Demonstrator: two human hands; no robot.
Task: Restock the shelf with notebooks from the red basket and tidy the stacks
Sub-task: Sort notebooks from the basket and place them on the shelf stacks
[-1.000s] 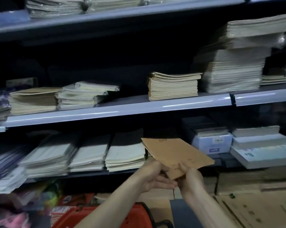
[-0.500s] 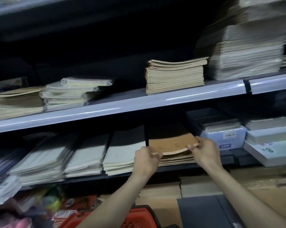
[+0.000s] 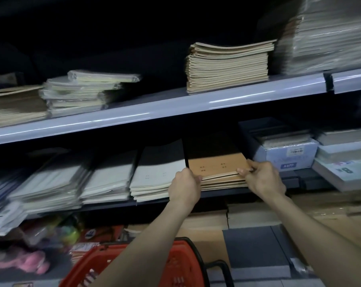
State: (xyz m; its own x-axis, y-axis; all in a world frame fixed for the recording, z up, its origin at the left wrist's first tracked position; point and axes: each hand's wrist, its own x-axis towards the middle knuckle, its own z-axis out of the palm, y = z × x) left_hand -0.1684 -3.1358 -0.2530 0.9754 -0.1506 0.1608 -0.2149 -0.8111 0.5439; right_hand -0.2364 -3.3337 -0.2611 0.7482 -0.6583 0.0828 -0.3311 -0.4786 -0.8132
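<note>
The top notebook [image 3: 214, 165] is showing an orange-brown cover with small dark marks; the basket [image 3: 176, 264] is showing red, the shelf edge [image 3: 154, 109] gleaming pale grey

One head-worn wide-angle view, close in, facing forward and slightly down: upper shelf rail [image 3: 154, 109] crosses mid-frame, lower shelf [image 3: 113, 205] under centre, red basket [image 3: 175, 264] at bottom edge.

Set down: brown notebook [image 3: 215, 165]
I held it midair; now it lies on the brown stack [image 3: 223, 182], my left hand [image 3: 183, 188] and right hand [image 3: 262, 179] at its sides.
</note>
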